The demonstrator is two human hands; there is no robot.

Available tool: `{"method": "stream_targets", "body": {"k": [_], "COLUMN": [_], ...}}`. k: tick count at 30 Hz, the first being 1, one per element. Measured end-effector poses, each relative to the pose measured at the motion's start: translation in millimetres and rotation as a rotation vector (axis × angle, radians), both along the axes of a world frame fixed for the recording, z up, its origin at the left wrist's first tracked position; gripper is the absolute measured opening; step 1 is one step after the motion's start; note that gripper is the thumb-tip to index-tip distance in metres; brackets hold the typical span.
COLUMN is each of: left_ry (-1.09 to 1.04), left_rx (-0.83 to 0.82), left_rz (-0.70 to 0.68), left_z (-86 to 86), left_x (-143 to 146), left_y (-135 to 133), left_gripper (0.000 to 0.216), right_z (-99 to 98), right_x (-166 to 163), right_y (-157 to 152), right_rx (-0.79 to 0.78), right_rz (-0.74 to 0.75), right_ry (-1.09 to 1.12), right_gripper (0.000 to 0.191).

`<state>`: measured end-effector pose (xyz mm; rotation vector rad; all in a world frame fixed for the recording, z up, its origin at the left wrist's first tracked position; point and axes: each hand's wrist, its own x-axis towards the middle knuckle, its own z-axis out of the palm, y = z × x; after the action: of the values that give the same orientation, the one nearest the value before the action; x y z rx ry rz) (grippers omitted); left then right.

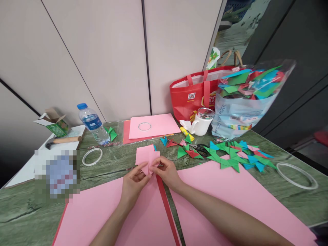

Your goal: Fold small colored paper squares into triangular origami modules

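Your left hand and right hand pinch a small, angular pink paper piece over the green marbled table, its folding apparently unfinished, while pointed green, blue, red and pink folded papers lie seemingly completed at right; large flat pink sheets remain unfolded.

We look through one head-worn camera, above and behind the left hand and right hand, facing forward and down across the worktop. The hands sit near us, just towards six o'clock from centre; the wall panels, farther off, spread around eleven o'clock.
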<state>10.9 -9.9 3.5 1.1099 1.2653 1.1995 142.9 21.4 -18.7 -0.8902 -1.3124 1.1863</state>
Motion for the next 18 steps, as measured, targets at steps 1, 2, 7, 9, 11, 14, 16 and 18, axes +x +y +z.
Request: {"method": "stream_targets", "body": {"k": [1, 2, 7, 9, 11, 14, 16, 18], "left_ry": [0.004, 0.012, 0.014, 0.004, -0.001, 0.003, 0.003, 0.015], "left_rx": [0.003, 0.004, 0.007, 0.011, 0.020, 0.023, 0.016, 0.006], "left_rz": [0.008, 0.019, 0.055, 0.070, 0.084, 0.080, 0.067, 0.068], "left_z": [-0.5, -0.9, -0.4, 0.0, -0.4, -1.7, -1.9, -1.3], "left_x": [0.4, 0.8, 0.7, -0.5, -2.2, -4.6, -5.9, -7.1], "left_y": [-0.1, -0.1, 1.2, 2.1, 3.1, 4.0, 4.2, 4.2], "left_gripper": [0.050, 0.048, 0.049, 0.050, 0.049, 0.049, 0.049, 0.045], "right_z": [-0.3, -0.6, -2.6, -3.4, -4.5, -6.5, -7.4, -7.5], "right_x": [0.0, 0.1, 1.6, 1.7, 1.6, 1.4, 1.6, 2.0], "right_y": [-0.3, -0.4, -0.2, 0.3, 0.8, 1.4, 1.7, 1.9], "right_rx": [-0.006, -0.008, 0.040, 0.038, 0.036, 0.041, 0.036, 0.029], "right_rz": [0.008, 0.010, 0.000, 0.034, 0.059, 0.057, 0.053, 0.055], "right_ry": [0.005, -0.001, -0.064, -0.046, -0.036, -0.038, -0.035, -0.036], "right_gripper": [0.013, 0.012, 0.008, 0.009, 0.014, 0.015, 0.015, 0.015]}}
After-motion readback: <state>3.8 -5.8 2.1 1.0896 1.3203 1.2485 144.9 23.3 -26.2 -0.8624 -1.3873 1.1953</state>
